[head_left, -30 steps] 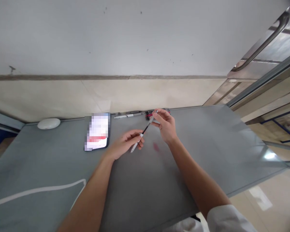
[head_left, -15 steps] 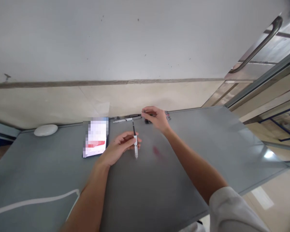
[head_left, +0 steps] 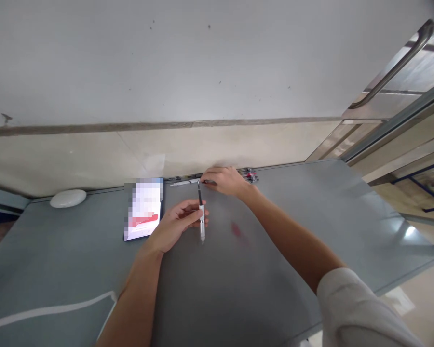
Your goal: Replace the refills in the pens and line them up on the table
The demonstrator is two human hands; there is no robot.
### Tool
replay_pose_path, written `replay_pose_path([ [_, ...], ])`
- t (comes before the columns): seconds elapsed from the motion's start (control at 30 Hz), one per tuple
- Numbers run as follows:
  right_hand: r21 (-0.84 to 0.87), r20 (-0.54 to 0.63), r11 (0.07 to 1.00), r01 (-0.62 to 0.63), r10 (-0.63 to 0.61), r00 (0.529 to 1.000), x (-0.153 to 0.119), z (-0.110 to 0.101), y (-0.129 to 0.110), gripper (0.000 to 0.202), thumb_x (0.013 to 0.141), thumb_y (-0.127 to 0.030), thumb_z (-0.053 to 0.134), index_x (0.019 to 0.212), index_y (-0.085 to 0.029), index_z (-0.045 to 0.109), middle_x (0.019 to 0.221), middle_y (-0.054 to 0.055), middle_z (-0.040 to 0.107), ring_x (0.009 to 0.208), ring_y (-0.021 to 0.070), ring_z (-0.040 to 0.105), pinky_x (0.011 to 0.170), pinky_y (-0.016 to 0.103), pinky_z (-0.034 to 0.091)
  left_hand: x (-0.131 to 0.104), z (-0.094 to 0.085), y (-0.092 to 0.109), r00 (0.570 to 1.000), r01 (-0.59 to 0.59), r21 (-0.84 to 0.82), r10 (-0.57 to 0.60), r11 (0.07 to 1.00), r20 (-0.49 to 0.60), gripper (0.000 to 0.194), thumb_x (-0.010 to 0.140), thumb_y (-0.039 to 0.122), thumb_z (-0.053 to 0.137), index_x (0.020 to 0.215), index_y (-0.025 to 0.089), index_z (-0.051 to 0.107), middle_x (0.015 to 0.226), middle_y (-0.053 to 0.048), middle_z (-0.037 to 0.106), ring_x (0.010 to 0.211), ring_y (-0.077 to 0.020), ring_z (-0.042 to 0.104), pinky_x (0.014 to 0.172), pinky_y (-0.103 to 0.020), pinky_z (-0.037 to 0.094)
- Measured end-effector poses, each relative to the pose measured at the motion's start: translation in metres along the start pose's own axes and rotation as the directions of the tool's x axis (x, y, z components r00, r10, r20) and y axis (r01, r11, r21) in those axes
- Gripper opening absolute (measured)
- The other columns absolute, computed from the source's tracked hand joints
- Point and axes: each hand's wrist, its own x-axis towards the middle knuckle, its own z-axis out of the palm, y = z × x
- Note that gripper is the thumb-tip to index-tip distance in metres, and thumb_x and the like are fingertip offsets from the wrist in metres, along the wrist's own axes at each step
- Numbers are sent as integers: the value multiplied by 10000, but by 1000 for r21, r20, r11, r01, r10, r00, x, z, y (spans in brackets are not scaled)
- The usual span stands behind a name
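Left hand (head_left: 183,219): thumb and fingers pinch the open pen (head_left: 202,219) by its white grip. The open pen is above the grey table (head_left: 304,226), in front of the wall (head_left: 188,149), with its clear end towards the person and its dark rod (head_left: 200,195) towards the wall.

Right hand (head_left: 224,181): palm down at the back of the table, fingers bent and drawn in near the inner end of the white pen (head_left: 183,183). A small dark item shows at the fingertips; whether it is gripped cannot be told.

Work state, by judgement: the open pen is partly disassembled, since the rod is bare beyond the grip. The front end is not closed. The total number of finished pens cannot be determined.

Containers: the barrel of the open pen is the only evident holder. It appears to house the rear of the rod; the interior is too small to verify. The white oval object (head_left: 68,198) may be a case; its contents, if any, are not visible.

Surroundings: a bundle of pens (head_left: 252,174) lies along the wall, partly covered by the right hand. A phone (head_left: 144,209), screen lit, lies beside the left hand.
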Motion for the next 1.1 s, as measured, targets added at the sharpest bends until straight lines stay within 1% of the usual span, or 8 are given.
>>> replay_pose_path([
  [0.2, -126, 45, 991, 51, -46, 998, 0, 3, -1, 261, 934, -204, 478, 1083, -259, 685, 1141, 46, 701, 1003, 216, 594, 599, 287, 337, 0, 1, 1, 1000, -7, 6, 7, 1000, 3, 306, 838, 357, 683, 1115, 235, 639, 971, -41, 700, 850, -191, 682, 819, -378, 536],
  [0.4, -145, 41, 988, 53, -48, 998, -2, 4, -2, 266, 926, -191, 482, 1081, -256, 688, 1144, 43, 705, 1018, 214, 591, 594, 287, 337, 0, 2, 2, 1000, -17, 38, 18, 999, -19, 334, 828, 378, 691, 1121, 226, 641, 983, -53, 703, 861, -199, 683, 838, -391, 534],
  [0.53, -19, -39, 1000, -14, 13, 999, -13, 1, -6, 257, 906, -179, 511, 1044, -278, 704, 1126, 17, 712, 1032, 200, 602, 621, 282, 378, 1, 4, 1, 999, -25, 18, 26, 1000, -35, 330, 820, 375, 702, 1112, 232, 649, 973, -48, 701, 866, -196, 682, 836, -383, 540],
  [0.63, 198, -138, 974, -105, 134, 981, -26, 0, -12, 216, 884, -227, 555, 1016, -301, 710, 1108, -1, 711, 1011, 185, 624, 700, 276, 442, 1, 6, 1, 999, -37, 18, 37, 999, -36, 351, 808, 374, 714, 1119, 226, 647, 964, -48, 694, 849, -194, 682, 826, -381, 546],
  [0.7, 432, -214, 895, -115, 225, 951, -37, -1, -18, 176, 857, -263, 597, 980, -290, 718, 1070, 3, 709, 958, 170, 644, 770, 289, 485, 1, 8, 3, 998, -52, 34, 53, 998, -43, 365, 799, 384, 720, 1117, 220, 646, 956, -49, 686, 827, -195, 679, 795, -380, 556],
  [0.83, 823, -207, 562, -87, 438, 875, -61, -3, -34, 191, 764, -350, 706, 941, -278, 719, 979, 14, 703, 957, 177, 649, 747, 295, 540, 0, 16, 8, 994, -83, 153, 93, 985, -60, 368, 791, 418, 718, 1091, 215, 652, 916, -44, 683, 761, -186, 670, 753, -364, 557],
  [0.93, 922, -156, 379, -75, 543, 825, -77, -4, -46, 176, 709, -315, 765, 874, -273, 720, 940, 6, 692, 941, 165, 635, 726, 279, 530, -1, 24, 9, 992, -89, 293, 111, 952, -58, 361, 789, 437, 715, 1074, 221, 662, 908, -34, 699, 745, -177, 673, 767, -336, 539],
  [1.1, 980, -125, 198, 0, 615, 778, -92, -2, -53, 154, 695, -277, 784, 820, -252, 697, 836, -7, 664, 808, 139, 610, 724, 304, 538, 0, 35, 5, 989, -99, 431, 137, 897, -58, 352, 783, 444, 714, 1062, 231, 689, 886, -21, 716, 756, -171, 668, 751, -298, 527],
])
